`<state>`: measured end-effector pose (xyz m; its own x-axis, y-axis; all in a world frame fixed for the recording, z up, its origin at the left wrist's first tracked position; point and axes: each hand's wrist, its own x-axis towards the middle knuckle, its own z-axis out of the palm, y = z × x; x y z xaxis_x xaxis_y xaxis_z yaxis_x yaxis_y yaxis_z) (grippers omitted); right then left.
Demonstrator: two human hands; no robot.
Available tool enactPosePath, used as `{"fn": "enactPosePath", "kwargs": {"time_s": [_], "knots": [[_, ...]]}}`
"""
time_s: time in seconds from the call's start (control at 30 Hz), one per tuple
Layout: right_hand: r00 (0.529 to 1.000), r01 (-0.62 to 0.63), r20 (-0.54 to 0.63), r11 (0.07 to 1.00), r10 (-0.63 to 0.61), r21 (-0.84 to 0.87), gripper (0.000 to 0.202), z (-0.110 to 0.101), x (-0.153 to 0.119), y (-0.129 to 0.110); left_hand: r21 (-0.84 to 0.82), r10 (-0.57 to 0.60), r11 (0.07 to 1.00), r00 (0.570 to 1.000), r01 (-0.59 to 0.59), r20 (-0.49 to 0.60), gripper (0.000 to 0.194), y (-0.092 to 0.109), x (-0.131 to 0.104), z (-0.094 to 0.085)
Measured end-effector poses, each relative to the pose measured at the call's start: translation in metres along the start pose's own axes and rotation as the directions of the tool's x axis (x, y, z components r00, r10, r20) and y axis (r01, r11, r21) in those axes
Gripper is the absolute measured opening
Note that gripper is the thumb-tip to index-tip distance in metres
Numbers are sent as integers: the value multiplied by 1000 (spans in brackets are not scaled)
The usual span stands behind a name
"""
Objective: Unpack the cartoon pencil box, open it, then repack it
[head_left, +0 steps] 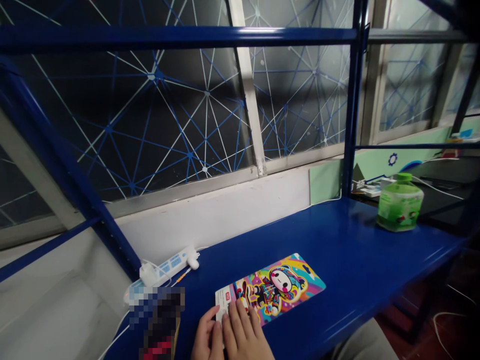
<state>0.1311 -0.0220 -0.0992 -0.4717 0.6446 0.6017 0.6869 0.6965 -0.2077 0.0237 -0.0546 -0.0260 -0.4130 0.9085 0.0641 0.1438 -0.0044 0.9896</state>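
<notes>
On the blue desk lies a flat, colourful package printed with a cartoon bear figure, with a hang hole at its far right end. Its near left end has a white strip with a small red label. My right hand rests on that end, fingers stretched out flat side by side over the print. At the left edge of the package is my left hand, its fingers bent and closed at the corner. The lower parts of both hands run out of the picture.
A white power strip with plugs and cables lies along the wall at left. Near it is a pixelated dark item. A green plastic jug stands at the desk's right end. Blue metal posts frame the desk before the windows.
</notes>
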Motion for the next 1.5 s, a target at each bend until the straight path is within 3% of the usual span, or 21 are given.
{"fn": "enactPosePath", "kwargs": {"time_s": [0.07, 0.13, 0.23, 0.33, 0.43, 0.6, 0.7, 0.8, 0.93, 1.03, 1.13, 1.33, 1.5], "knots": [[997, 44, 54, 998, -46, 35, 52, -22, -1, 7, 10, 11, 1000, 1000, -11, 26, 61, -1, 1, -3], [982, 83, 159, 989, -102, 122, 68, -59, -1, 20, 34, 29, 999, 999, -30, 20, 62, -1, 1, -3], [960, -14, 276, 979, -42, 201, 70, -115, -6, 43, 80, 67, 995, 997, -64, -42, 62, -1, -2, 2], [960, -168, 251, 971, 122, 168, 56, -154, -18, 76, 112, 111, 989, 985, -97, -134, 58, -2, -4, 9], [958, -249, 175, 961, 226, 121, 45, -174, -36, 115, 134, 133, 985, 977, -111, -164, 57, -5, -4, 14], [957, -288, 72, 950, 281, 120, 40, -174, -54, 153, 258, 226, 952, 947, -166, -226, 54, -8, -6, 20], [959, -283, 47, 956, 280, 82, 44, -164, -52, 152, 549, 440, 790, 876, -275, -195, 48, -4, -11, 26], [966, -252, 85, 965, 246, 71, 46, -159, -38, 149, 771, 531, 540, 847, -336, -3, 45, 12, -15, 35], [979, -168, 142, 975, 148, 146, 45, -160, -13, 156, 774, 357, 361, 844, -520, 401, 48, 47, -12, 58], [985, -109, 153, 971, 77, 211, 42, -162, 2, 167, 743, 166, 357, 821, -566, 546, 58, 68, 0, 76], [989, -70, 146, 971, 37, 230, 39, -165, 9, 173, 732, 78, 384, 810, -563, 582, 63, 75, 14, 85], [993, -65, 109, 961, 37, 269, 36, -177, 11, 187, 670, 77, 431, 765, -604, 640, 62, 74, 36, 78], [992, -108, 87, 966, 89, 235, 39, -187, 3, 226, 631, 124, 507, 775, -587, 620, 67, 70, 37, 77]]}}
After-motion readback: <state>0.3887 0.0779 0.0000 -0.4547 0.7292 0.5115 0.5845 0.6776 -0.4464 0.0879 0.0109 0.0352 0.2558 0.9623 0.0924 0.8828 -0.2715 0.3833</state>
